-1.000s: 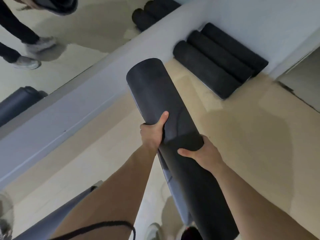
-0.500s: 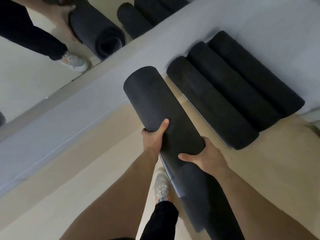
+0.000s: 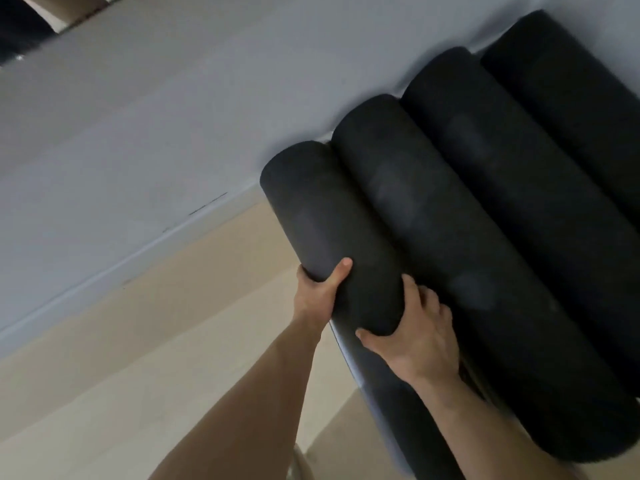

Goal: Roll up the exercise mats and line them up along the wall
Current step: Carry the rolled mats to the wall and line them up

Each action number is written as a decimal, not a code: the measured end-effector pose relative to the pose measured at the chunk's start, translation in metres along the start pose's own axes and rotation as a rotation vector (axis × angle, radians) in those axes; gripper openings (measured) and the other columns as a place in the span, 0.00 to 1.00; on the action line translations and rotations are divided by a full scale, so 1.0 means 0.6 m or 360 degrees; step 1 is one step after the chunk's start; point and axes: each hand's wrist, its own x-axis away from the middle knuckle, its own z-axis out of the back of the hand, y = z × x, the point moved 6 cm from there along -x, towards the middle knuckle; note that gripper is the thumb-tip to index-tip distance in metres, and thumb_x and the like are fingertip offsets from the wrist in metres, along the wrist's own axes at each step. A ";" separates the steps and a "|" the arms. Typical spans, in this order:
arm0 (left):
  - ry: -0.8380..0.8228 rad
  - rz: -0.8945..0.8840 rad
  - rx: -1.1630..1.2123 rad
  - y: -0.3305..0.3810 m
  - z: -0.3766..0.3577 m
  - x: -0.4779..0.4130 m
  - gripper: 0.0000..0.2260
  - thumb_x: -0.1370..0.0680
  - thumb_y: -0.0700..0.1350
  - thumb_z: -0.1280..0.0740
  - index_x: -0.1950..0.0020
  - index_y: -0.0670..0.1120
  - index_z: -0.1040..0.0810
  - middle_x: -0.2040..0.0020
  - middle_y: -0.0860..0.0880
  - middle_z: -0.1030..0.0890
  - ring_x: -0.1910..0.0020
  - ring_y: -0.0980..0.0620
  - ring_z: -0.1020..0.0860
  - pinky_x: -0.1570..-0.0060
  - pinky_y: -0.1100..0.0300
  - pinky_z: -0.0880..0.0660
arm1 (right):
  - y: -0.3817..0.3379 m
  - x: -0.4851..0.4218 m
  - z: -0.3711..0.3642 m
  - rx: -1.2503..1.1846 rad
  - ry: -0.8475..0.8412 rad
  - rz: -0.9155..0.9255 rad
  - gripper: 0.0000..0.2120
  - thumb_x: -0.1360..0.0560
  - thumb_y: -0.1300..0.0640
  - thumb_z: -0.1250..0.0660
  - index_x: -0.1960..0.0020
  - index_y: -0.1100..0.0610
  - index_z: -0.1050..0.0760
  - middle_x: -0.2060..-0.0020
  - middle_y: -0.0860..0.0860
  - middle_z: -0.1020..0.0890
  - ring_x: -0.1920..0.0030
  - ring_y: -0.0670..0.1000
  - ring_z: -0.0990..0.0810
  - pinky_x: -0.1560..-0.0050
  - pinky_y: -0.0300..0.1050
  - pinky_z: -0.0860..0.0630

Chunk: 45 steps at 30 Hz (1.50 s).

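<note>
Both hands on the held mat, a black roll lying lengthways away from me, its far end up by the grey wall; can't tell if that end actually touches the wall, or if the roll is fully down on the floor. L hand grips the roll from its left side, thumb over the top, fingers curled underneath & hidden. R hand grips it nearer to me, thumb laid across the top, fingers bent down the right flank into the crease btwn this roll & the neighbour mat. So neither hand is spread flat; each is wrapped round the same roll. Held mat sits pressed side by side w/ the neighbour mat, parallel to it. Beyond that come the middle mat & the far mat, all black rolls packed tight together, ends toward the wall. Below my hands a paler grey edge strip of the held mat shows along its left side. Floor is beige, w/ a grey skirting board running along the foot of the wall. My bare forearms come in from the bottom of the view.
</note>
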 end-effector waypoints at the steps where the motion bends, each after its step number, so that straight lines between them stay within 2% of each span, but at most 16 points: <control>1: 0.0025 0.0005 -0.0002 -0.006 -0.006 -0.006 0.34 0.32 0.63 0.20 0.32 0.58 0.31 0.39 0.57 0.21 0.41 0.50 0.21 0.37 0.44 0.22 | 0.003 0.004 -0.008 0.0116 -0.0011 0.0049 0.64 0.37 0.25 0.26 0.17 0.49 0.60 0.20 0.55 0.43 0.22 0.60 0.38 0.26 0.56 0.34; 3: 0.0063 -0.0004 0.0043 -0.006 -0.016 -0.007 0.28 0.33 0.62 0.19 0.39 0.59 0.27 0.41 0.58 0.19 0.41 0.52 0.20 0.37 0.43 0.22 | 0.007 0.013 -0.013 0.0234 0.0059 0.0145 0.66 0.38 0.28 0.24 0.17 0.52 0.60 0.20 0.58 0.42 0.23 0.62 0.37 0.25 0.59 0.34; 5: 0.0068 0.0008 0.0089 -0.005 -0.031 -0.002 0.23 0.32 0.60 0.19 0.43 0.59 0.25 0.43 0.58 0.18 0.43 0.53 0.19 0.38 0.43 0.21 | 0.007 0.012 -0.005 0.0233 0.0264 0.0229 0.61 0.39 0.34 0.19 0.17 0.51 0.48 0.23 0.61 0.35 0.28 0.65 0.31 0.31 0.63 0.28; 7: 0.0044 0.0020 0.0073 -0.007 -0.041 -0.003 0.22 0.31 0.59 0.19 0.43 0.58 0.25 0.42 0.57 0.17 0.43 0.53 0.18 0.40 0.44 0.20 | -0.002 0.002 0.004 0.0272 0.0387 0.0326 0.54 0.38 0.38 0.17 0.19 0.48 0.40 0.25 0.60 0.32 0.30 0.65 0.29 0.34 0.63 0.25; 10: -0.0034 0.0060 -0.0055 0.000 -0.041 -0.004 0.28 0.29 0.62 0.21 0.35 0.56 0.28 0.37 0.55 0.20 0.42 0.52 0.21 0.44 0.45 0.19 | -0.006 -0.004 0.002 0.0360 0.0304 0.0389 0.50 0.34 0.38 0.20 0.19 0.47 0.40 0.24 0.61 0.33 0.29 0.65 0.30 0.34 0.62 0.25; 11: -0.0030 0.0055 -0.0166 0.006 -0.037 -0.001 0.32 0.29 0.64 0.23 0.31 0.55 0.29 0.36 0.55 0.21 0.41 0.50 0.21 0.43 0.45 0.20 | -0.007 0.000 0.004 0.0371 0.0281 0.0408 0.49 0.32 0.39 0.22 0.18 0.48 0.41 0.23 0.62 0.34 0.28 0.65 0.31 0.33 0.62 0.26; 13: 0.0037 -0.0022 -0.0504 0.026 -0.029 0.016 0.36 0.28 0.68 0.26 0.28 0.50 0.30 0.34 0.52 0.21 0.37 0.46 0.22 0.38 0.47 0.23 | -0.006 0.012 0.015 0.0396 0.0185 0.0416 0.48 0.27 0.38 0.26 0.16 0.45 0.48 0.20 0.60 0.40 0.24 0.63 0.35 0.28 0.61 0.29; 16: 0.0046 -0.0251 -0.0918 0.064 -0.019 0.080 0.34 0.23 0.66 0.31 0.25 0.46 0.30 0.29 0.47 0.23 0.32 0.43 0.24 0.35 0.51 0.27 | 0.001 0.040 0.062 0.0274 -0.0003 0.0236 0.44 0.21 0.38 0.33 0.16 0.44 0.56 0.18 0.56 0.46 0.21 0.60 0.41 0.25 0.58 0.34; 18: -0.0029 -0.0375 -0.1213 0.083 -0.008 0.139 0.32 0.20 0.64 0.35 0.22 0.46 0.33 0.26 0.45 0.25 0.29 0.41 0.26 0.33 0.49 0.29 | 0.001 0.077 0.104 0.0241 0.0005 0.0152 0.40 0.19 0.40 0.35 0.16 0.46 0.54 0.20 0.56 0.44 0.24 0.61 0.38 0.28 0.58 0.31; 21: -0.0100 -0.0442 -0.1525 0.091 0.034 0.233 0.33 0.18 0.64 0.39 0.19 0.46 0.37 0.23 0.45 0.29 0.26 0.42 0.29 0.31 0.48 0.31 | -0.020 0.153 0.157 0.0382 0.0034 0.0208 0.38 0.19 0.42 0.36 0.16 0.49 0.50 0.23 0.56 0.38 0.28 0.60 0.32 0.33 0.57 0.27; 24: -0.0094 -0.0393 -0.1555 0.082 0.110 0.333 0.33 0.17 0.63 0.39 0.18 0.46 0.38 0.25 0.46 0.28 0.27 0.44 0.28 0.30 0.49 0.30 | -0.069 0.234 0.199 0.0469 0.0025 0.0344 0.37 0.19 0.43 0.35 0.17 0.50 0.48 0.24 0.56 0.36 0.30 0.60 0.30 0.36 0.56 0.26; 29: 0.0204 -0.0245 -0.1301 0.019 0.285 0.509 0.30 0.17 0.59 0.37 0.19 0.47 0.35 0.25 0.46 0.27 0.27 0.45 0.28 0.31 0.50 0.29 | -0.172 0.411 0.208 0.0577 -0.0079 0.0656 0.34 0.20 0.44 0.34 0.19 0.52 0.44 0.28 0.55 0.33 0.32 0.60 0.29 0.37 0.57 0.27; 32: 0.0297 -0.0136 -0.1141 -0.052 0.386 0.613 0.30 0.18 0.59 0.36 0.19 0.46 0.36 0.25 0.45 0.28 0.27 0.45 0.28 0.31 0.50 0.29 | -0.225 0.534 0.173 0.0709 -0.0090 0.0881 0.32 0.20 0.46 0.35 0.21 0.52 0.42 0.28 0.54 0.32 0.33 0.60 0.29 0.39 0.57 0.26; 35: 0.0388 -0.0088 -0.1057 -0.132 0.499 0.711 0.32 0.19 0.59 0.34 0.19 0.47 0.37 0.24 0.47 0.29 0.27 0.46 0.28 0.31 0.50 0.29 | -0.275 0.659 0.103 0.0799 -0.0150 0.0978 0.31 0.20 0.46 0.36 0.21 0.53 0.41 0.28 0.55 0.32 0.33 0.60 0.28 0.40 0.55 0.25; 40: 0.0622 -0.0006 -0.0862 -0.302 0.728 0.855 0.33 0.19 0.58 0.33 0.18 0.47 0.38 0.24 0.47 0.29 0.27 0.46 0.28 0.33 0.52 0.30 | -0.369 0.899 -0.086 0.0924 -0.0282 0.1256 0.31 0.20 0.46 0.36 0.21 0.53 0.42 0.25 0.54 0.35 0.31 0.60 0.29 0.39 0.54 0.27; 45: 0.0765 0.0167 -0.0727 -0.547 0.946 1.005 0.31 0.18 0.59 0.35 0.19 0.46 0.37 0.23 0.47 0.30 0.28 0.45 0.28 0.34 0.52 0.29 | -0.433 1.138 -0.292 0.1019 -0.0379 0.1414 0.32 0.20 0.46 0.35 0.21 0.53 0.42 0.26 0.55 0.36 0.31 0.61 0.31 0.37 0.54 0.28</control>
